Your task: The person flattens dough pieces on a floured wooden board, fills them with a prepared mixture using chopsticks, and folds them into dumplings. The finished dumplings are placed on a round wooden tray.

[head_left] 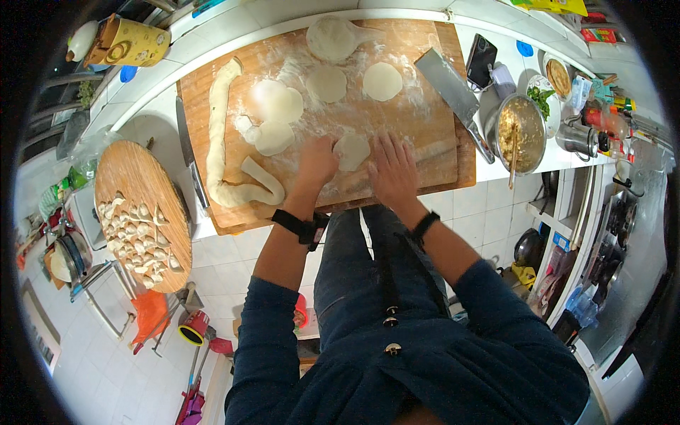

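On a floured wooden board (411, 46), a small round dough wrapper (352, 151) lies between my hands. My left hand (318, 161) is closed at the wrapper's left edge, seeming to pinch it. Just right of the wrapper, my right hand (393, 170) lies flat, fingers stretched out and pointing away from me. A pale streak (433, 150) runs right from beside it; I cannot make out whether it is a rolling pin. Farther off lie several rolled wrappers (326, 84) and small dough pieces (247, 129). A thick dough rope (218, 120) bends along the left.
A cleaver (448, 86) lies across the board's right side, near a metal bowl of filling (537, 145) and a phone (482, 60). A white scoop-shaped dish (331, 39) sits at the back. Left stands a round wooden board (124, 159) bearing several dumplings, beside a long knife (185, 142).
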The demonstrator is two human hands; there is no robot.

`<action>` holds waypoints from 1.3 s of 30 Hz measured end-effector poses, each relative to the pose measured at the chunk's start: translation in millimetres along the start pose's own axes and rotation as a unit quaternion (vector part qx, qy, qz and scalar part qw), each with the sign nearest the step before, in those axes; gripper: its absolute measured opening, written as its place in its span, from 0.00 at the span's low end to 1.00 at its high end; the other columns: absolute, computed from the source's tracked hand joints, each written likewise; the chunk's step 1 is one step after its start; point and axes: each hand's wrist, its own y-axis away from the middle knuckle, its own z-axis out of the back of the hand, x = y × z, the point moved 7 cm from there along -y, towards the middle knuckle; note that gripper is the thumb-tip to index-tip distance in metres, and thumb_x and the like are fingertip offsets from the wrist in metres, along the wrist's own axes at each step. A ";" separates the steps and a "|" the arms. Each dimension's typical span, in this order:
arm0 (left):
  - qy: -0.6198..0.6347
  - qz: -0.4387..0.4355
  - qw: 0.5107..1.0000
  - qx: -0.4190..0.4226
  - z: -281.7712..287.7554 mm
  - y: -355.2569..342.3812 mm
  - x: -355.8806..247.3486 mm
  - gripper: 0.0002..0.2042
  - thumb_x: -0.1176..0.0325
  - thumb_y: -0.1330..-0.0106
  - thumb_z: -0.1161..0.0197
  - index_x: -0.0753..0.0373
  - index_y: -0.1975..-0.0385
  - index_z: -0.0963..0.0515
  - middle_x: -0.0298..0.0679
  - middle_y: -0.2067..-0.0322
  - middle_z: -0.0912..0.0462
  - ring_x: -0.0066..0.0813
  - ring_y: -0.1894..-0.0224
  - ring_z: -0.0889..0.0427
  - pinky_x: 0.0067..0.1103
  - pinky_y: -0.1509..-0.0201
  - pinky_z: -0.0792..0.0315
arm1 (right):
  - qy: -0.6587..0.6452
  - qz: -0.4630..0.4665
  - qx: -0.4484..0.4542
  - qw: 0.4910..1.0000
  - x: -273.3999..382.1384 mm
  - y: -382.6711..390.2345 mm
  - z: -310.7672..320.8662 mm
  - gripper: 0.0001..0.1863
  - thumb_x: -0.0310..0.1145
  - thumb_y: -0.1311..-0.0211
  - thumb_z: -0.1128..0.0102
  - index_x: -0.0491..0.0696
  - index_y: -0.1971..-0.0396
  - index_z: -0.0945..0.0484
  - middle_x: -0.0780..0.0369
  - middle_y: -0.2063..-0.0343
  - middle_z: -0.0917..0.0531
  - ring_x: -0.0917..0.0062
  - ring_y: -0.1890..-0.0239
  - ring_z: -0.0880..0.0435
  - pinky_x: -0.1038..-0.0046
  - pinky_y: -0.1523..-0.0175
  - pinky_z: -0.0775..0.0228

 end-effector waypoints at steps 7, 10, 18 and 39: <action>-0.030 0.029 0.997 -0.063 9.9 -7.0 -17.3 0.12 0.61 0.42 0.42 0.65 0.69 0.21 0.52 0.68 0.20 0.52 0.62 0.22 0.39 0.57 0.30 | 0.036 0.003 -0.064 0.997 5.5 -97.5 2.6 0.29 0.44 0.39 0.50 0.41 0.42 0.36 0.54 0.39 0.38 0.63 0.35 0.43 0.61 0.32 0.56; -0.020 0.051 0.997 -0.062 14.6 -0.8 -6.5 0.12 0.61 0.42 0.42 0.65 0.70 0.21 0.51 0.68 0.20 0.51 0.62 0.22 0.38 0.57 0.30 | -0.020 -0.002 -0.010 1.000 6.5 -40.9 9.4 0.32 0.46 0.41 0.49 0.42 0.41 0.37 0.55 0.38 0.39 0.62 0.35 0.43 0.59 0.32 0.56; -0.043 0.108 0.955 -0.272 109.5 46.8 73.1 0.13 0.64 0.41 0.42 0.67 0.63 0.24 0.52 0.64 0.22 0.49 0.59 0.24 0.35 0.54 0.30 | -0.081 0.050 0.057 0.994 -8.4 15.5 3.5 0.34 0.52 0.42 0.47 0.48 0.40 0.37 0.54 0.37 0.40 0.61 0.34 0.45 0.58 0.32 0.58; 0.085 0.011 0.976 -0.199 55.4 -30.0 18.5 0.12 0.69 0.44 0.40 0.65 0.62 0.22 0.46 0.70 0.19 0.38 0.67 0.20 0.27 0.61 0.28 | -0.108 0.104 0.135 0.979 -28.2 5.3 8.3 0.17 0.39 0.50 0.38 0.51 0.59 0.22 0.63 0.38 0.36 0.69 0.34 0.44 0.61 0.31 0.54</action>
